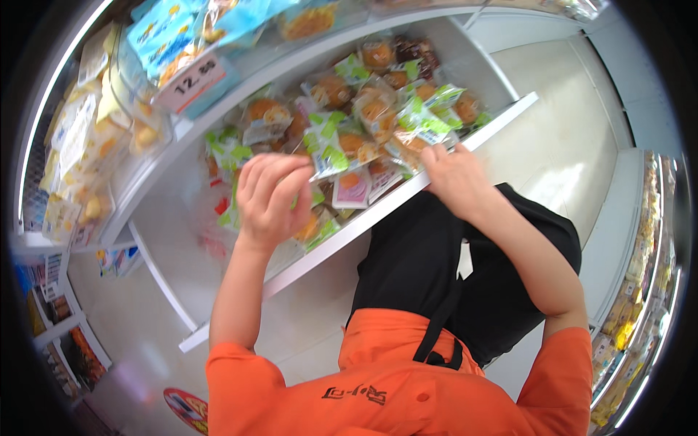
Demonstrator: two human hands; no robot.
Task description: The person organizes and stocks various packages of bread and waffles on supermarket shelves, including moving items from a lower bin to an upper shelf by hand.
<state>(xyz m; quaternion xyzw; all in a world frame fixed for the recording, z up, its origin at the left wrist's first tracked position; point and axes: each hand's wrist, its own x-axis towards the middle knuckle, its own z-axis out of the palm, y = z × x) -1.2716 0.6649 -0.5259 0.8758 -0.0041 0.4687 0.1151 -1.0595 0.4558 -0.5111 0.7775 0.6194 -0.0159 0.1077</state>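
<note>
A white pull-out drawer stands open before me, heaped with small buns in clear and green wrappers. My right hand grips the top edge of its front panel, fingers bent over the rim. My left hand is over the left part of the drawer with its fingers curled in. Its fingertips are beside the corner of a green-and-clear wrapped bun; what they hold, if anything, is hidden. Below the hands lie a pink-labelled packet and another wrapped bun. Further back sits one more wrapped bun.
Above the drawer, a shelf carries blue bags and pale snack packs, with a price tag on its edge. Packed shelving lines the right side. My legs are close against the drawer front, above a pale tiled floor.
</note>
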